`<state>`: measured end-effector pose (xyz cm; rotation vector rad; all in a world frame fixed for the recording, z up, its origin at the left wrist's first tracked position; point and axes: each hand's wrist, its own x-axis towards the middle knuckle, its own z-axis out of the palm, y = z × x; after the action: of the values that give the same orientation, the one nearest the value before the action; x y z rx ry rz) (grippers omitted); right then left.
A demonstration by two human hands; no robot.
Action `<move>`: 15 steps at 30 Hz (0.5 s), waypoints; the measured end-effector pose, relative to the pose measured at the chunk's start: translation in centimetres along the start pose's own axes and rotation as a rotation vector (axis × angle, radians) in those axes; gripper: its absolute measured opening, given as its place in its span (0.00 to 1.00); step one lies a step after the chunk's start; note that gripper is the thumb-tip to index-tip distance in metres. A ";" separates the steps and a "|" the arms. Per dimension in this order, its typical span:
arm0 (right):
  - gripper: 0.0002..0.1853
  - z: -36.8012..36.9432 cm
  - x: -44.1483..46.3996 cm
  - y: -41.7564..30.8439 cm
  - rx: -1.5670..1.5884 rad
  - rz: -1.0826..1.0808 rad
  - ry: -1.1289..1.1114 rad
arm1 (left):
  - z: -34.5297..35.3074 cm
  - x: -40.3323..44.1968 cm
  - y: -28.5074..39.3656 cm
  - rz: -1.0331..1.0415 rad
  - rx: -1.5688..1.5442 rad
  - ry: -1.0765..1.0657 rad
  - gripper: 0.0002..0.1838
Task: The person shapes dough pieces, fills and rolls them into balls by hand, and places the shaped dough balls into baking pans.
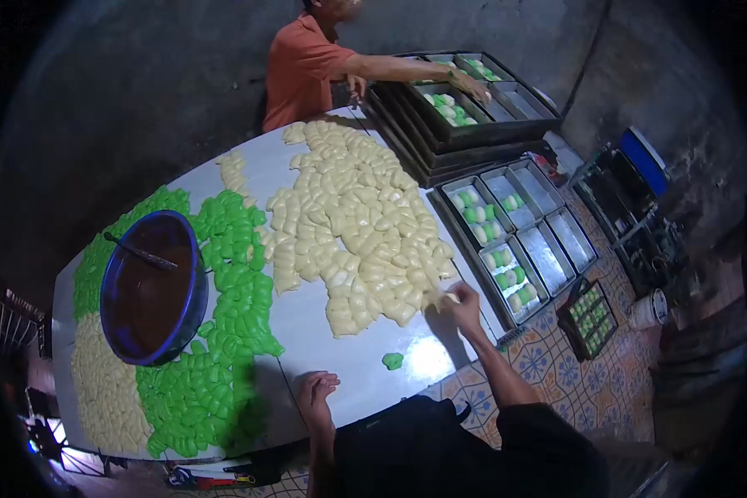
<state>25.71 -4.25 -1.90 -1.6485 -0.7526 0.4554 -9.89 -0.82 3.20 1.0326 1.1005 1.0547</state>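
Right hand at the near edge of the pale dough; left hand clear of it.
The right hand (466,311) has its fingers curled in at the edge of the pale dough (369,241), spread in portioned lumps across the table (303,332); a pale bit seems to show at the fingertips, but whether it is gripped cannot be told. The left hand (314,398) is half open, nothing visible in it, near the table's front edge. One green lump (393,361) lies apart between the hands. A divided tray (546,256) stands just beyond the right hand, some compartments holding white and green pieces. In this inspector's judgement, soft lumps crowded this closely call for a light pinch from the outer edge, without dragging neighbours.
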 end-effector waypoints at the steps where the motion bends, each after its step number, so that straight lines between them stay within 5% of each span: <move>1: 0.06 -1.2 -0.5 -0.8 0.110 -0.065 0.100 | 0.0 0.1 -0.2 0.000 -0.025 0.012 0.07; 5: 0.10 -5.1 -4.0 -9.7 0.295 -0.163 0.306 | -0.1 -0.6 0.9 -0.076 -0.111 -0.006 0.07; 8: 0.14 -4.1 -4.8 -16.8 0.154 -0.432 0.137 | 1.6 -0.7 2.0 -0.062 -0.130 -0.168 0.11; 10: 0.26 -2.2 -5.7 -17.2 -0.322 -0.561 -0.229 | 3.5 -1.0 4.6 -0.135 -0.308 -0.309 0.14; 12: 0.39 3.2 -7.8 -18.4 -0.068 -0.527 -0.670 | 4.6 -1.2 5.8 -0.280 -0.519 -0.385 0.18; 13: 0.36 4.8 -8.8 -20.5 -0.254 -0.475 -0.936 | 4.6 -0.9 5.1 -0.355 -0.579 -0.379 0.20; 15: 0.37 7.9 -9.6 -18.6 -0.114 -0.647 -0.891 | 4.3 0.0 3.9 -0.279 -0.696 -0.320 0.21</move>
<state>9.35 -3.66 13.44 -1.1522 -1.9195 0.6777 -6.17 -0.57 7.63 0.4464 0.5255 0.9032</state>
